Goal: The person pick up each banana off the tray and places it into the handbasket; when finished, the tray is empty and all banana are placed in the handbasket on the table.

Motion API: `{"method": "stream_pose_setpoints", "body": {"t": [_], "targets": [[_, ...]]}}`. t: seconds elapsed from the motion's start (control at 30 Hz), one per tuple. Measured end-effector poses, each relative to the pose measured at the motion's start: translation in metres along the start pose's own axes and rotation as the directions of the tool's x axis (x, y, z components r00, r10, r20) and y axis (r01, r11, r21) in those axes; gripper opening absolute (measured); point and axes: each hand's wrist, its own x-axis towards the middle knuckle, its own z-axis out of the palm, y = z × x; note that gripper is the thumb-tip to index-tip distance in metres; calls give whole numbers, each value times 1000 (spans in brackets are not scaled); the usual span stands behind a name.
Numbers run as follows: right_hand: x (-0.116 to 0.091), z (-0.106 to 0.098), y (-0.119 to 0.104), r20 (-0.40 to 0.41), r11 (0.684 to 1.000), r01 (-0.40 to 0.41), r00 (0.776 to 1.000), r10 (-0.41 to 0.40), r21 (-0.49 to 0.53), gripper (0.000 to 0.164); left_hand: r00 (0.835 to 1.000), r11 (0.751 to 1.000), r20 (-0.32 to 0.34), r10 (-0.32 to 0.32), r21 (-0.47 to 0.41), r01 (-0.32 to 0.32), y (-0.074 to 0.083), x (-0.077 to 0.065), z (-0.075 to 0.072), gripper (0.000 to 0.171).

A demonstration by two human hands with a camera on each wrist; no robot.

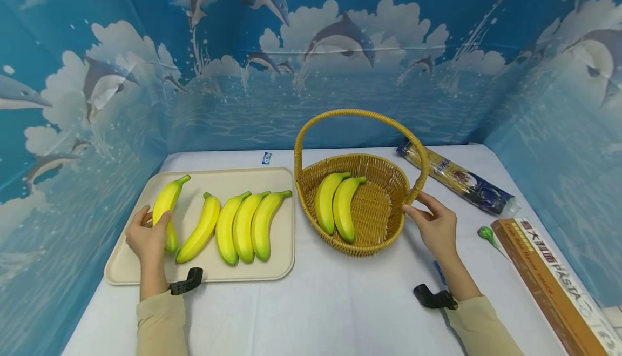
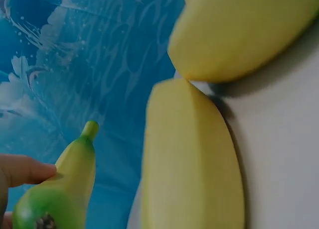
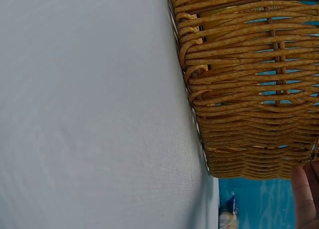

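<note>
My left hand (image 1: 149,235) grips a yellow banana (image 1: 166,200) at the left side of the beige tray (image 1: 194,179); its stem points up. In the left wrist view a finger and part of the thumb lie on that banana (image 2: 75,174). Another banana (image 1: 200,230) lies on the tray beside it, then three more (image 1: 242,229) side by side. Two bananas (image 1: 335,205) rest in the left half of a wicker basket (image 1: 371,215) with a tall handle. My right hand (image 1: 435,225) pinches the basket's right rim at the foot of the handle.
Behind the basket on the right lies a blue and gold pasta packet (image 1: 459,178). A long brown pasta box (image 1: 554,286) runs along the right edge, a green lollipop (image 1: 487,234) next to it. A small blue wrapper (image 1: 266,158) lies behind the tray. Dolphin-print curtains surround the white table (image 1: 316,307).
</note>
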Motion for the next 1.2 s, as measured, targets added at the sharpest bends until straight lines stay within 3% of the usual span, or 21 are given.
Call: {"method": "stream_pose_setpoints", "body": {"t": [0.1,0.17,0.23,0.3,0.47,0.63,0.7,0.77,0.87,1.03,1.2], "targets": [[0,0,-1,0,1000,-11,1000,11,-25,37,999,998,-28,34,-47,-36,18,-16,2,60],[0,0,-2,0,999,-17,1000,17,-28,37,994,991,-37,105,-81,-108,31,-32,6,60],[1,0,-2,-2,999,-18,1000,18,-29,36,979,973,-38,200,-111,-204,45,-51,13,59],[1,0,-1,-3,1000,-15,1000,15,-17,36,953,943,-34,300,-142,-302,56,-69,21,58],[1,0,1,4,1000,-8,1000,8,20,36,857,842,37,513,-215,-495,77,-116,39,57],[1,0,1,5,1000,-5,1000,5,25,37,725,743,193,661,-309,-594,99,-164,66,55],[1,0,0,3,1000,-9,1000,9,19,37,677,722,260,688,-338,-604,108,-181,82,54],[1,-1,-1,6,1000,-17,1000,17,14,37,649,724,323,689,-342,-599,116,-196,99,54],[1,-1,0,10,999,-27,1000,26,18,37,632,742,391,670,-311,-594,128,-210,128,55],[3,-2,13,-3,998,-52,999,52,37,38,622,757,448,642,-245,-605,140,-221,180,54],[2,-2,31,-13,998,-61,998,61,30,38,633,762,477,609,-129,-635,138,-230,219,57]]}}
